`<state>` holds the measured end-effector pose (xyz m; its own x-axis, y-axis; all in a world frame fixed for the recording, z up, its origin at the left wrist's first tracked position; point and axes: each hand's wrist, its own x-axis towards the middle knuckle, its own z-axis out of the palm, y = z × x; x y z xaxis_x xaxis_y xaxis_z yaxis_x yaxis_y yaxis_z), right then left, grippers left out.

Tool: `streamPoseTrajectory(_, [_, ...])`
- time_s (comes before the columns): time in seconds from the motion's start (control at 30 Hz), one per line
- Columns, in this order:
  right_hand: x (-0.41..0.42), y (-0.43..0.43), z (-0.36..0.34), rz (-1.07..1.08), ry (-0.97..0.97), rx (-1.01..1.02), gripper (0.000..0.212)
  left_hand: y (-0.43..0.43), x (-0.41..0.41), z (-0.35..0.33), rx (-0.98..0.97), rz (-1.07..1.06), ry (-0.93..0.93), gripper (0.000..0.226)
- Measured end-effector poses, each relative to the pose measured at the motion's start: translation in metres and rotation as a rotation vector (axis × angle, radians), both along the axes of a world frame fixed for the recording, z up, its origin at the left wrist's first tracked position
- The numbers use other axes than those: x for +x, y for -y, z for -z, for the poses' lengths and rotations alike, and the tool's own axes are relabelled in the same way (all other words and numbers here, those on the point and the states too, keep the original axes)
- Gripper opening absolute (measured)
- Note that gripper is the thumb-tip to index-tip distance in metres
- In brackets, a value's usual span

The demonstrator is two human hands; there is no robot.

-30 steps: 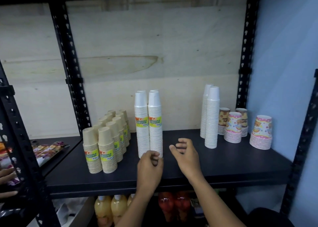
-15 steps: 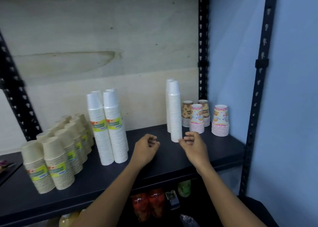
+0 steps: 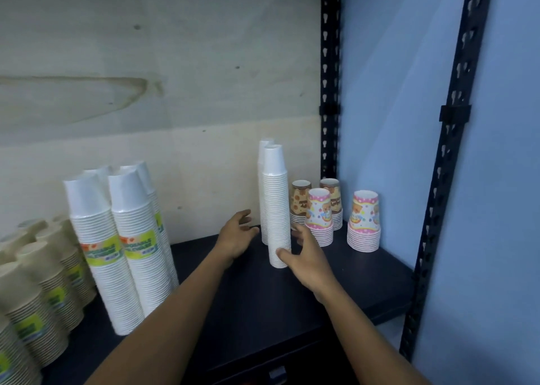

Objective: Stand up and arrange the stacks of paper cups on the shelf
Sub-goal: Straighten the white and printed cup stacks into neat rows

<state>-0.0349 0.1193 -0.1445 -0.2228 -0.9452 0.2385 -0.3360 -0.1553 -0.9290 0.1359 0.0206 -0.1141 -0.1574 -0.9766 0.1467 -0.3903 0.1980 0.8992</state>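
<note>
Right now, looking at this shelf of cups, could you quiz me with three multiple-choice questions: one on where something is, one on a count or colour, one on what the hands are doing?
1. Where are the patterned cup stacks?
A. At the right end of the shelf
B. At the left end
C. On top of the tall white stacks

2. How many short stacks have pink rims?
A. One
B. Two
C. Four

3. What is the right hand doing?
A. Resting flat on the shelf
B. Holding a bottle
C. Open, its fingers at the base of the narrow white stack

Answers: 1 A, they stand by the right post. 2 B, two pink stacks stand in front of two brown ones. 3 C, the thumb meets the stack's base; the left hand hovers open nearby.
</note>
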Motion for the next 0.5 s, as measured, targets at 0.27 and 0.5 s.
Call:
streamPoseTrajectory(0.27, [0.008,0.014,0.002,-0.069,0.107,0.012,0.061,0.032,-0.005,0.000,0.034,0.249,-0.085,0.084])
streamPoseTrajectory(0.5, [0.008,0.009,0.004,-0.015,0.122,-0.004,0.062,0.029,-0.028,0.002,-0.043,0.202,-0.108,0.055])
